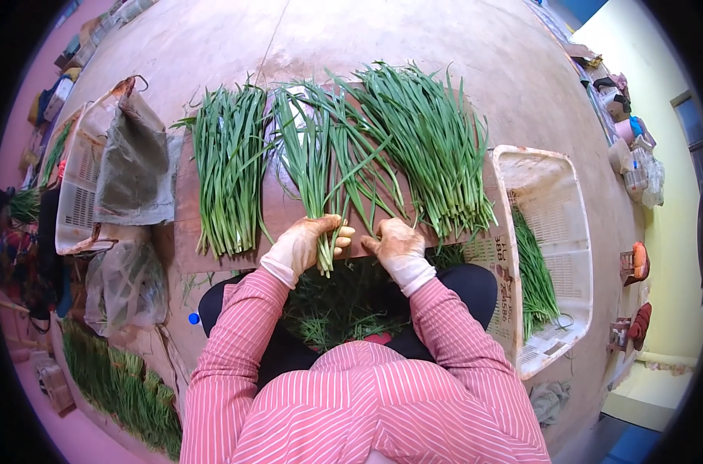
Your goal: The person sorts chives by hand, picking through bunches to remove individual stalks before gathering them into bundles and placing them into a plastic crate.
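Observation:
Both my hands wear pale, brown-stained gloves. My left hand (306, 240) is closed around the lower end of a small bunch of garlic chives (311, 166), the pale stems poking out below the fingers and the green leaves pointing away from me. My right hand (399, 246) is beside it at the near edge of the brown board (282, 207), fingers curled in and thumb toward the left hand; what they hold, if anything, is hidden. Loose chives (365, 170) lie just beyond it. A neat pile of chives (229, 170) lies to the left, a larger pile (429, 147) to the right.
At right stands a white plastic crate (583, 263) with chives inside. A second crate (77, 197), draped with a grey cloth (139, 174), stands at left above a clear plastic bag (126, 286). More chives (119, 387) lie at lower left; trimmings (332, 309) lie between my knees.

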Tool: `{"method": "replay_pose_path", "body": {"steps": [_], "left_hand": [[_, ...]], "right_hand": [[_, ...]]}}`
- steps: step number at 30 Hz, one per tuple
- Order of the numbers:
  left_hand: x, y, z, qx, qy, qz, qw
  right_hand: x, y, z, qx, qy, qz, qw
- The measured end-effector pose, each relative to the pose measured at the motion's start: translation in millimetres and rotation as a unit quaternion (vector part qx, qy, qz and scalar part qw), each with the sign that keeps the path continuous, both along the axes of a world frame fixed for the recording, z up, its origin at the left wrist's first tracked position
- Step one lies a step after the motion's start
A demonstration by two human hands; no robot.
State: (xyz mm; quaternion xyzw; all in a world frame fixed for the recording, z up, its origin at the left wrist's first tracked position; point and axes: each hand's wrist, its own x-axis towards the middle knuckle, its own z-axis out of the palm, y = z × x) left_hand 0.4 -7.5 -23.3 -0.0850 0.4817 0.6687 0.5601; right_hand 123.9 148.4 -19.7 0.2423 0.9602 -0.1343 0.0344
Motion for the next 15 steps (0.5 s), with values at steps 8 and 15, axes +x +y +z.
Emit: {"method": "replay_pose_path", "body": {"steps": [8,15], "left_hand": [[9,-4,-1,-0.003,0.047,-0.004,0.999],[11,-5,8,0.008,0.043,-0.011,0.999]], "right_hand": [[12,-40,24,-0.29,0.044,-0.032,0.955],[8,-41,16,-0.619,0.036,-0.144,0.771]]}}
